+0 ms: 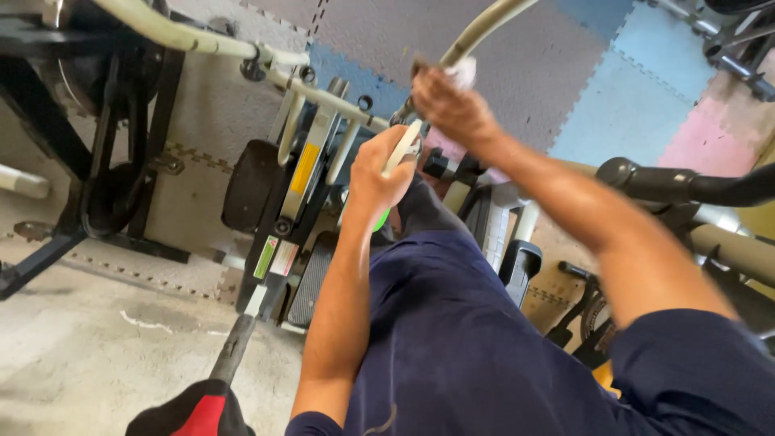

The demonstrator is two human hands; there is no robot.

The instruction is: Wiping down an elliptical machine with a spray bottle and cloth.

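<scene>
My left hand (379, 173) is closed around a cream-coloured handle bar (401, 149) of an exercise machine, with something bright green (381, 219) showing under the palm. My right hand (452, 105) is higher up, pressing a small white cloth (462, 74) against the curved cream tube (484, 24) that rises toward the top of the view. Both forearms reach forward over my dark blue clothing (460, 339).
The machine's black frame with yellow, green and white labels (282, 234) stands below the hands. A black wheel and frame (121, 121) stand at left. A black padded handle (686, 184) juts in from the right. Coloured foam floor tiles (630, 97) lie behind; bare concrete (97, 347) at lower left.
</scene>
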